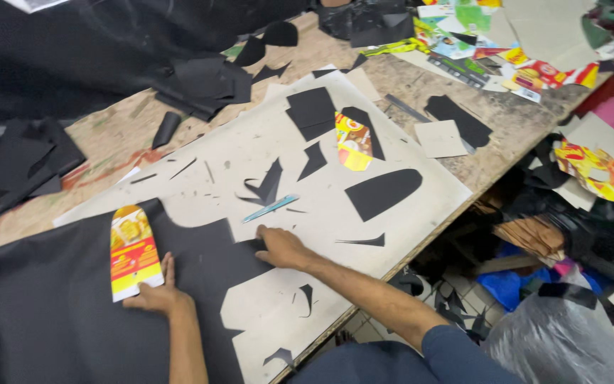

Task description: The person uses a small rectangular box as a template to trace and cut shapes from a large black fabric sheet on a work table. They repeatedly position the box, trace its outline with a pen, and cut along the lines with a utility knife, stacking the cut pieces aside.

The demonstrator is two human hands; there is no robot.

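Single view only, from a head-worn camera. It looks steeply down and forward across the worktable point(463, 171), tilted so the table edge runs diagonally. Close range: both forearms enter from the bottom edge; floor clutter shows at right.

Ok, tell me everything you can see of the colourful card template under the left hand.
The card template is a flat piece of printed packaging cardboard, yellow and red, with one rounded end pointing away and a straight white near edge. It lies on the black sheet spread over the table. The left hand presses its near edge. The right hand rests apart, on the sheet's cut edge.
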